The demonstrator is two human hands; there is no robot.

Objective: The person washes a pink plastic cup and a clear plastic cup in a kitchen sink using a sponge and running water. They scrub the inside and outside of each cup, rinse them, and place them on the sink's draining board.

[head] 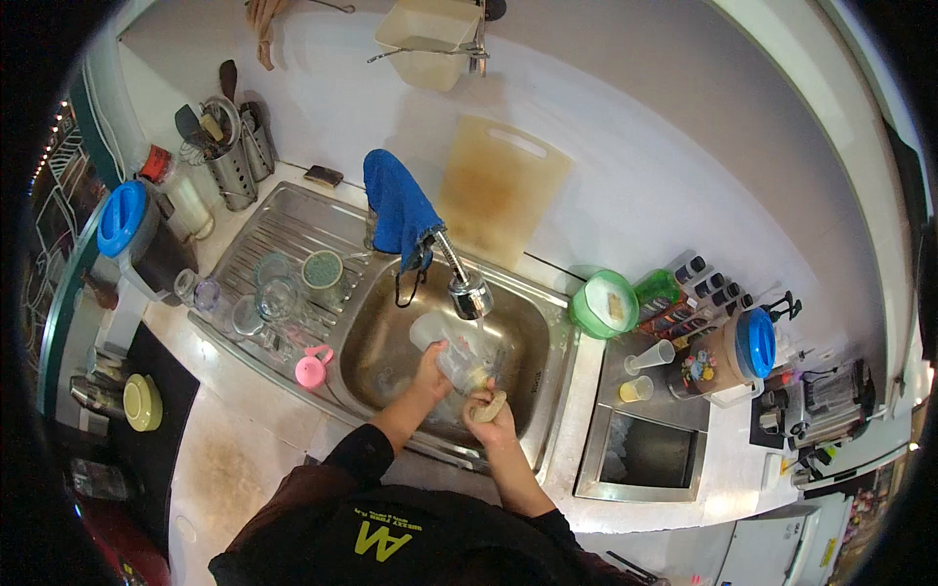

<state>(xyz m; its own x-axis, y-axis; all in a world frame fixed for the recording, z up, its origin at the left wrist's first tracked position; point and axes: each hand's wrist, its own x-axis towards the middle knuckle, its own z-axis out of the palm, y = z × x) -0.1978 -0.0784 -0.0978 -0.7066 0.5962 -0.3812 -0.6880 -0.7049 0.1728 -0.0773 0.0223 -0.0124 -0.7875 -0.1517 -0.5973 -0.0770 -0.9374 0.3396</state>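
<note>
Over the stainless steel sink (520,366), my left hand (432,373) is closed around the side of a clear, see-through container (462,359) that lies tilted below the tap head (470,297). Water appears to run from the tap onto it. My right hand (489,417) is near the container's lower end and grips a pale beige sponge or scrubber (489,407). A blue cloth (399,205) hangs over the tap's neck. Whether my right fingers also touch the container is hard to tell.
Left of the basin, glass jars (277,299), a mug (322,271) and a pink lid (311,372) stand on the ridged drainboard. Right of it are a green bowl of suds (604,305), several bottles, small cups and a lidded pitcher (722,359). A cutting board (506,190) leans behind.
</note>
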